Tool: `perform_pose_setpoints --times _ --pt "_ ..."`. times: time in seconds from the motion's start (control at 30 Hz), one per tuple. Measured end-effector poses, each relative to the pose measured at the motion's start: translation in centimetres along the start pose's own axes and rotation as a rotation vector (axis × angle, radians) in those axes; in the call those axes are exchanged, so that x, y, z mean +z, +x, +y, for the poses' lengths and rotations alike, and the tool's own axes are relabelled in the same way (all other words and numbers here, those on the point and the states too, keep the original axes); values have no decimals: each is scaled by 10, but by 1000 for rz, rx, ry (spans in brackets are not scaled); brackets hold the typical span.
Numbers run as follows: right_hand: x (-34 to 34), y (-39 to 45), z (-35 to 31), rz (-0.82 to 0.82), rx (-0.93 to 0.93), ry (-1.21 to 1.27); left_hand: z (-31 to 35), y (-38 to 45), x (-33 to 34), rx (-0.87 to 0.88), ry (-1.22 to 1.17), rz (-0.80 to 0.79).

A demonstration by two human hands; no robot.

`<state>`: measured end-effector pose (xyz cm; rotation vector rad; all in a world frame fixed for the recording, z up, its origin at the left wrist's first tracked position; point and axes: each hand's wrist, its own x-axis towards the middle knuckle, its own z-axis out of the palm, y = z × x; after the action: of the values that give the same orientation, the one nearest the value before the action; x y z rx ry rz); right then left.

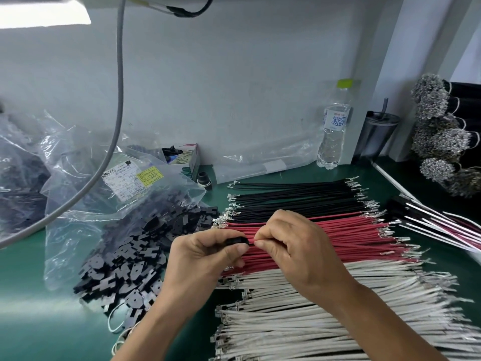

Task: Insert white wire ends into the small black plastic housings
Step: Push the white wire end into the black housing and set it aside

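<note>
Item, left hand [208, 254]: I have it closed around one small black housing [236, 241], pinched between thumb and fingers just above the red wires [325, 238]. Item, right hand [291, 246]: fingertips drawn narrow against the housing's right side, pinching something thin that I cannot make out; I cannot tell whether it is a white wire end, since the fingers cover it. Item, white wires [325, 303]: a broad flat row with metal terminals at both ends, nearest me on the green tabletop [31, 295], under my right forearm. Item, black wires [299, 199]: the far row, beyond the red. Item, loose black housings [130, 256]: a heap spilling from a clear plastic bag [78, 204] to my left. Item, finished-looking leads [429, 225]: a bundle at the right edge, well apart. Item, water bottle [334, 126] against the back wall. Handling note, as I judge it: I should keep the housing steady and its opening turned toward the right fingertips, grip the wire close behind the terminal so it does not buckle, line the terminal square with the cavity, and push straight until it seats; a tilted entry could bend the terminal.
</note>
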<state>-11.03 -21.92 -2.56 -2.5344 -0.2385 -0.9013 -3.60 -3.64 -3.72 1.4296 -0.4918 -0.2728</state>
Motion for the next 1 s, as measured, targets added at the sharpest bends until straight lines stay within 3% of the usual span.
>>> perform_pose_setpoints --times 0.17,0.3,0.37,0.63,0.77,0.9,1.0 --pt "-21 3 -5 -26 -31 -151 2 2 1 21 90 35" --pt "-18 -4 -15 -394 -1 -111 1 3 0 53 149 66" --pt "-12 -8 -16 -490 43 -98 1 3 0 58 139 71" --pt "-9 -9 -15 -553 99 -51 2 4 -1 57 148 93" --pt "-16 -4 -10 -526 212 91 1 6 -5 46 149 108" --pt "-21 1 -4 -318 272 257 4 4 -7 7 92 89" --pt "-16 0 -5 -202 256 222 8 3 -5 -9 32 67"
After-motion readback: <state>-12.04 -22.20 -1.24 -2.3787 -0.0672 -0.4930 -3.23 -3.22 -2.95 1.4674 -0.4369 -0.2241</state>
